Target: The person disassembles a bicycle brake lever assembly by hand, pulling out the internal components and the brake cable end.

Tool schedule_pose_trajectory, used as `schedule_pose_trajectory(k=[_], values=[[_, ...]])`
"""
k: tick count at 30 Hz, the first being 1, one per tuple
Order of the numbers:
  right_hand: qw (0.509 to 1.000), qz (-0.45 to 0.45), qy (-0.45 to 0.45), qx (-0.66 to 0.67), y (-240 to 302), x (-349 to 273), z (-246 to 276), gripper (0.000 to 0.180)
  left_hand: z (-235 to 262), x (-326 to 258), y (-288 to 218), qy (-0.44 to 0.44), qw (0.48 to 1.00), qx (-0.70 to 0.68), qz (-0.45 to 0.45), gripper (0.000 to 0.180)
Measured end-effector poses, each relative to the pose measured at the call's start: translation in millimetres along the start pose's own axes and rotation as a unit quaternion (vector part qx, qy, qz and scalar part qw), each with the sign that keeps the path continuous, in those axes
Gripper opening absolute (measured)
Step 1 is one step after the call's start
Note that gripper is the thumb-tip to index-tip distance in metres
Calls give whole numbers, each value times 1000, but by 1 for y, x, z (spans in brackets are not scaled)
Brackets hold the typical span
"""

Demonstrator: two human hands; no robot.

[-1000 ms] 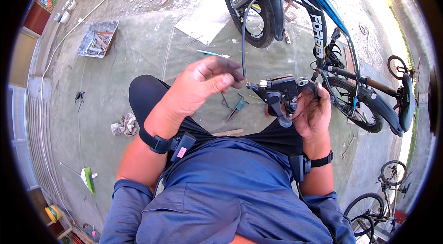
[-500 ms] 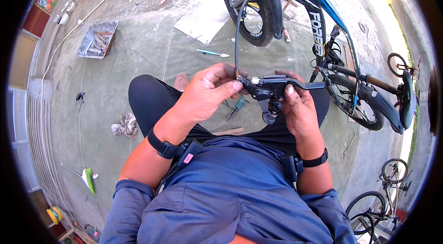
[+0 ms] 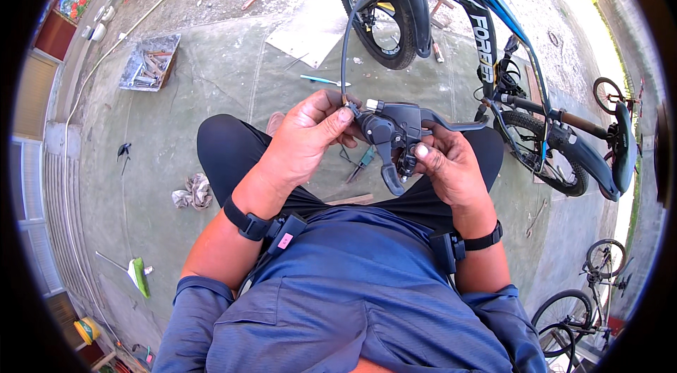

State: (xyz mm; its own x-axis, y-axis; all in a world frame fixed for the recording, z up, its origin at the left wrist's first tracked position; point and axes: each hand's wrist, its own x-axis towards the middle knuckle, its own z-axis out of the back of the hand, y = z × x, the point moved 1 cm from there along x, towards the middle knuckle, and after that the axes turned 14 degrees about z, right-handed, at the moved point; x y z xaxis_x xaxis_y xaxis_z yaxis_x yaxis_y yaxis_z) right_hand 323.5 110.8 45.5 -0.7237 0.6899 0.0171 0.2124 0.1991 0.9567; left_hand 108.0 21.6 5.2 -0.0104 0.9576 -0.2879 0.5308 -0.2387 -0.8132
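Observation:
Between my two hands, above my lap, is a black bicycle brake and shift lever unit (image 3: 396, 135). My left hand (image 3: 308, 129) pinches its left end, where a black cable housing (image 3: 344, 41) enters. My right hand (image 3: 453, 163) grips the unit's lower right side, with the thumb on top; some of its fingers are hidden behind the unit. The lever blade points right and a thumb paddle hangs down toward me. From the left end the cable housing arcs up and over to the front of a black and blue bicycle (image 3: 483, 41).
A metal tray of tools (image 3: 149, 63) lies at the far left. A blue-handled tool (image 3: 324, 81) lies beyond my hands, near a white sheet (image 3: 310, 34). A green-handled tool (image 3: 361, 163) is on the ground between my legs. Left are a rag (image 3: 192, 192) and a green packet (image 3: 138, 277); another bicycle (image 3: 589, 288) stands lower right.
The lever unit has turned in my hands, so its body now faces me more and the paddle hangs lower left. Both hands have shifted slightly, my left one leftward with the cable housing.

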Motion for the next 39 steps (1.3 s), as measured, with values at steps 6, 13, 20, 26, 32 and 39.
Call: schedule_pose_trajectory(k=[6,13,20,26,32,39], values=[[999,-27,-11,-19,-2,1,-1,43,0,-2,-1,-3,1000,-3,-5,25],[991,-24,-85,100,-20,3,-4,58,-4,-3,-4,12,999,30,-22,36],[985,-59,-49,155,-27,2,-7,51,-6,-7,-4,4,998,55,-26,26],[994,-100,-40,-35,-21,-3,4,38,-2,-6,-6,8,998,69,-4,24],[969,37,-49,-238,-11,-6,8,39,-3,-6,-10,1,996,86,30,22],[937,150,112,-294,0,11,-20,47,-7,-6,-13,69,993,58,71,21]])
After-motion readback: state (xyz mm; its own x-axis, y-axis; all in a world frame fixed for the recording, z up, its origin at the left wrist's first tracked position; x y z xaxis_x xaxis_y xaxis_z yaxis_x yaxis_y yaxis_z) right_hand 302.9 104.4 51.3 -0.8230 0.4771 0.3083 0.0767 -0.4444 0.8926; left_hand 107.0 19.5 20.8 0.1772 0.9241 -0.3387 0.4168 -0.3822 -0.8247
